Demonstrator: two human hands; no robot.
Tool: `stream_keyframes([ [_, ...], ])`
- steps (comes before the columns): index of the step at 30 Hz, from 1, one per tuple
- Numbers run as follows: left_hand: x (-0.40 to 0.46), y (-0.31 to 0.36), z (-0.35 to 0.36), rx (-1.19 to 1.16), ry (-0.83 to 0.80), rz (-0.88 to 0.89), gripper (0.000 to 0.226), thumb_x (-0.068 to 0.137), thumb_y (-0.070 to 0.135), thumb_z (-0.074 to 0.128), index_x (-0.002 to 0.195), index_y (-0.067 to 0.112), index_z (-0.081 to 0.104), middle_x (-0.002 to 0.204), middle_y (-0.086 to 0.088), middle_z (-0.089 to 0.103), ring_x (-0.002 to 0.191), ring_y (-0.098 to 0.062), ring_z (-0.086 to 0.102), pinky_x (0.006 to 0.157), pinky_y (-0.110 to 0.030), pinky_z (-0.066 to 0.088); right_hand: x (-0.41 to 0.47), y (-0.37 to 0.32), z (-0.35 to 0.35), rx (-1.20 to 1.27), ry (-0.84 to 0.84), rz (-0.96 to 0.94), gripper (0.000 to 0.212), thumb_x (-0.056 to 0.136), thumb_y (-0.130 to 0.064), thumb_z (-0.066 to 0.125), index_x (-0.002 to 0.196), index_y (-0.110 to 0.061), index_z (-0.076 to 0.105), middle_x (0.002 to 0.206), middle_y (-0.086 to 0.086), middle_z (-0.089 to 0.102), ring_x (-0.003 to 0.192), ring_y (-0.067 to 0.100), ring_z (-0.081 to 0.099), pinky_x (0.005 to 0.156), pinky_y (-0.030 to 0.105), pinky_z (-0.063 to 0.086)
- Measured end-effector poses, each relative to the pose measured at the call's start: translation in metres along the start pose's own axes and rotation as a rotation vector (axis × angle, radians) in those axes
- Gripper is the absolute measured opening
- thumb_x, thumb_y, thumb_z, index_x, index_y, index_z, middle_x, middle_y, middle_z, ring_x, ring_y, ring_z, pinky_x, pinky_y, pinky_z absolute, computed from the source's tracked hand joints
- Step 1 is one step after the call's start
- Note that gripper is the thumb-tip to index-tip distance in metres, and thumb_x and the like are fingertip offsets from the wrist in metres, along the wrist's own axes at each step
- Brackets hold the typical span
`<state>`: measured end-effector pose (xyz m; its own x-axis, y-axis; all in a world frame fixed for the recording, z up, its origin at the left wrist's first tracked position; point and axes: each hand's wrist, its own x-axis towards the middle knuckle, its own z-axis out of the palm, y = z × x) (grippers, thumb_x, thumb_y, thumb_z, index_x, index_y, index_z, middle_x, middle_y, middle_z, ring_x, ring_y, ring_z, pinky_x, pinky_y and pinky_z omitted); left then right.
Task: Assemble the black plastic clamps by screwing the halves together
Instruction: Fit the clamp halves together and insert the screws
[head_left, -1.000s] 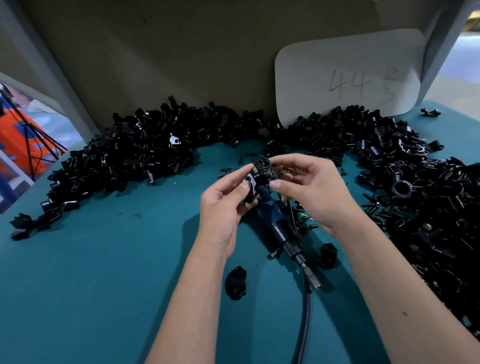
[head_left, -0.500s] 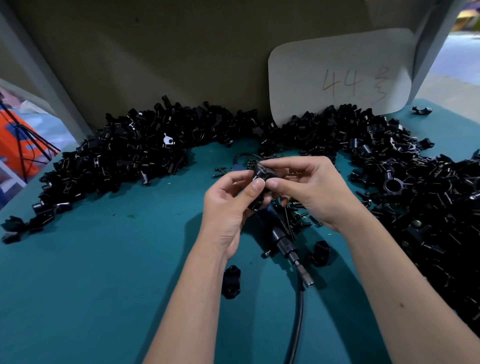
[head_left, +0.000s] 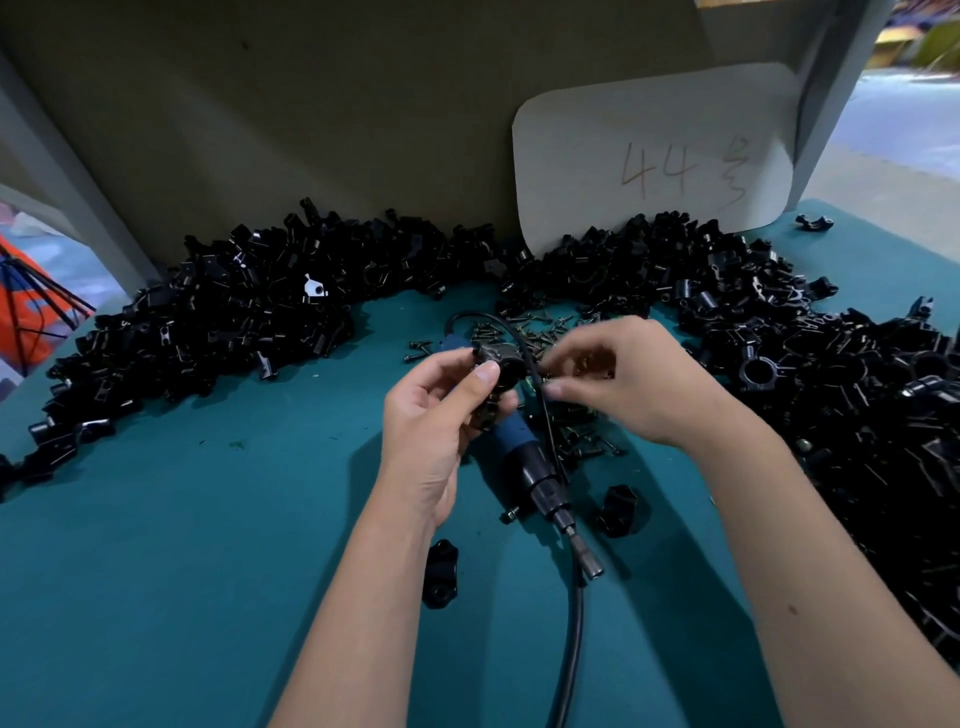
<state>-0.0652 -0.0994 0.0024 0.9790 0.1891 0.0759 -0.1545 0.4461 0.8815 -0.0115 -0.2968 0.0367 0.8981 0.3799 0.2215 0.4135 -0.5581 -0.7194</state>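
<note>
Two hands working mid-worktop | left hand (head_left: 441, 415) gripping clamp (head_left: 496, 371) | right hand (head_left: 618, 384) seemingly pinching a screw, blurred | seating it straight before driving.

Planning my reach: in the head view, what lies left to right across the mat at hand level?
Left clamp pile → left hand holding clamp → right hand → right clamp pile.

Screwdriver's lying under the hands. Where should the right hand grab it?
Likely the blue barrel of the electric screwdriver, taken from above on its right side. It lies flat on the table, bit pointing toward the person, cable alongside.
</note>
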Motion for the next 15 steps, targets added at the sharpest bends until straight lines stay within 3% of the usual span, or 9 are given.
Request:
stream_keyframes([
  [2, 0.002, -0.001, -0.002, -0.011, 0.045, -0.001, 0.027, 0.074, 0.017, 0.081, 0.099, 0.007, 0.076, 0.099, -0.014, 0.074, 0.074, -0.022, 0.074, 0.074, -0.028, 0.063, -0.002, 0.005, -0.007, -0.155, -0.014, 0.039, 0.008, 0.086, -0.029, 0.084, 0.09, -0.034, 0.08, 0.081, -0.014, 0.072, 0.075, 0.0, 0.064, 0.067, 0.013, 0.048],
  [7, 0.002, 0.003, -0.003, -0.118, 0.093, -0.048, 0.007, 0.083, 0.015, 0.076, 0.087, 0.012, 0.081, 0.099, -0.015, 0.076, 0.075, -0.02, 0.072, 0.069, -0.024, 0.06, -0.004, 0.016, -0.006, -0.29, -0.07, 0.198, 0.023, 0.085, -0.011, 0.085, 0.096, -0.03, 0.078, 0.085, -0.012, 0.07, 0.067, 0.0, 0.059, 0.062, 0.008, 0.044],
  [15, 0.001, 0.007, -0.002, -0.214, 0.133, -0.109, 0.012, 0.098, 0.007, 0.065, 0.106, -0.001, 0.069, 0.103, -0.018, 0.07, 0.074, -0.019, 0.071, 0.068, -0.024, 0.06, 0.001, 0.024, 0.005, -0.325, -0.029, 0.256, 0.027, 0.089, -0.012, 0.08, 0.077, -0.031, 0.067, 0.076, -0.011, 0.066, 0.07, 0.002, 0.062, 0.057, 0.008, 0.04],
])
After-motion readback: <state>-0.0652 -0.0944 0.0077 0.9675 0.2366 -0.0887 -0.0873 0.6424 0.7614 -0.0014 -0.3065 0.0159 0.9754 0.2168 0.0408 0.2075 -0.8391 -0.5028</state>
